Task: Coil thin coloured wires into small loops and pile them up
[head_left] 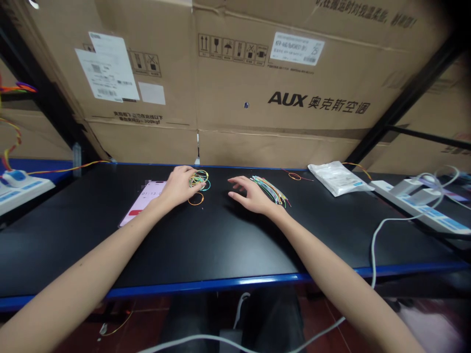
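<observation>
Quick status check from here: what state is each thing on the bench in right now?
left hand: curled, grip unclear
right hand: open, fingers spread
coiled wires: looped, left hand on them
straight wire bundle: fanned out, lying on the bench
phone: lying flat, screen lit
white plastic packet: lying flat
power strip: white plugs inserted

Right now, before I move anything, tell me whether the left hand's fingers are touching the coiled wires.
Touching: the head view shows the fingers of the left hand lying over the coiled yellow and green wires, hiding part of the coil.
</observation>
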`<state>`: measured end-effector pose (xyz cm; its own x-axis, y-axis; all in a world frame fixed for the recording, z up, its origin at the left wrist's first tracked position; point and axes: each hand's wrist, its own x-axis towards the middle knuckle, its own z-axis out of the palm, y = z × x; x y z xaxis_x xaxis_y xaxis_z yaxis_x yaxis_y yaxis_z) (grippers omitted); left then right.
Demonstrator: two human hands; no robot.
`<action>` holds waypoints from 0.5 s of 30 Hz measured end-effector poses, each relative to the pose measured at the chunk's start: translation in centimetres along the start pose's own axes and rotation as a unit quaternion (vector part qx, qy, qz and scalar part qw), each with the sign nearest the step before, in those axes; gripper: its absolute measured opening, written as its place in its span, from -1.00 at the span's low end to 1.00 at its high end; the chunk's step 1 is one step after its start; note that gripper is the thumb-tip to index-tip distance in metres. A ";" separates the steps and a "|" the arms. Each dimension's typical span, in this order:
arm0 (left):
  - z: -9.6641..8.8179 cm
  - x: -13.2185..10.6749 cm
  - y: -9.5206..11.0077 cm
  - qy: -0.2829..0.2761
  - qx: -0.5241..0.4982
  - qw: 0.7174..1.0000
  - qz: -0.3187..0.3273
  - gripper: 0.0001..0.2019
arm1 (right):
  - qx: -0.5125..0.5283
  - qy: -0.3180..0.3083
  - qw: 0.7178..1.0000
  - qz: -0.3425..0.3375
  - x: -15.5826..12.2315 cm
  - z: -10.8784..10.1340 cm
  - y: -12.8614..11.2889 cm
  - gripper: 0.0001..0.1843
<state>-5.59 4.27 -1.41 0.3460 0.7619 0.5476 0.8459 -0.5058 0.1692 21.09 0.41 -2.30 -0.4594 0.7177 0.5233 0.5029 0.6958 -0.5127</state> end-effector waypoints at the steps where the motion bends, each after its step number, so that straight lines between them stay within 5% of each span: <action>1: 0.0 0.1 -0.6 -0.003 0.017 0.999 -0.030 -0.54 | -0.009 -0.001 1.000 0.001 0.0 0.0 0.2 -0.59; 5: 0.2 0.2 -1.8 -0.032 0.048 0.994 -0.090 -0.48 | -0.038 -0.019 0.999 0.001 -0.1 0.2 0.4 -0.59; 15: 0.9 0.0 -1.4 -0.061 0.058 0.992 -0.096 -0.42 | -0.063 -0.044 0.997 -0.003 -0.2 0.3 0.5 -0.61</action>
<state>-6.37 5.40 -2.40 0.2141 0.8867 0.4099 0.9396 -0.3017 0.1618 21.19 0.66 -2.90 -0.5221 0.7175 0.4611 0.5863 0.6946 -0.4169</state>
